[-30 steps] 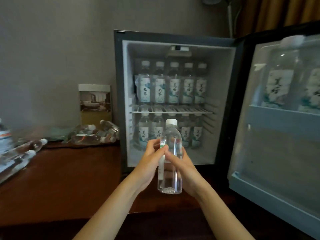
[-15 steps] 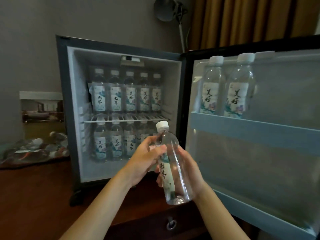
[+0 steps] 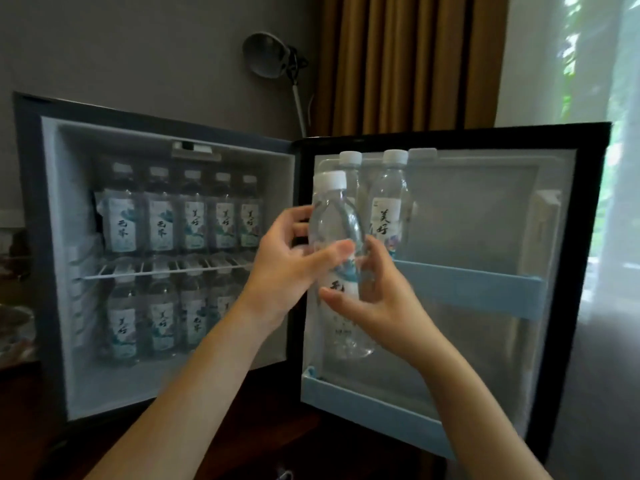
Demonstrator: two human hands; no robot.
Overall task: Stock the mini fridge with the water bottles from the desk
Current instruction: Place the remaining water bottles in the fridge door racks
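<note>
I hold one clear water bottle (image 3: 334,216) with a white cap upright in front of the open fridge door (image 3: 467,289). My left hand (image 3: 291,268) grips its middle from the left, thumb across the label. My right hand (image 3: 377,296) holds it from the right and below. Two water bottles (image 3: 389,206) stand in the door's upper shelf, right behind the held one. The mini fridge (image 3: 55,258) is open, with a row of several bottles on its wire shelf (image 3: 166,270) and another row on its floor.
The door's upper shelf rail (image 3: 485,289) has free room to the right of the two bottles. The door's bottom shelf (image 3: 374,403) holds nothing visible. A grey lamp (image 3: 270,60) and brown curtain stand behind the fridge. The dark wooden desk (image 3: 27,427) lies below.
Both hands have lifted the bottle up and to the right, from in front of the fridge's inside to the door's upper shelf. The view has swung right.
</note>
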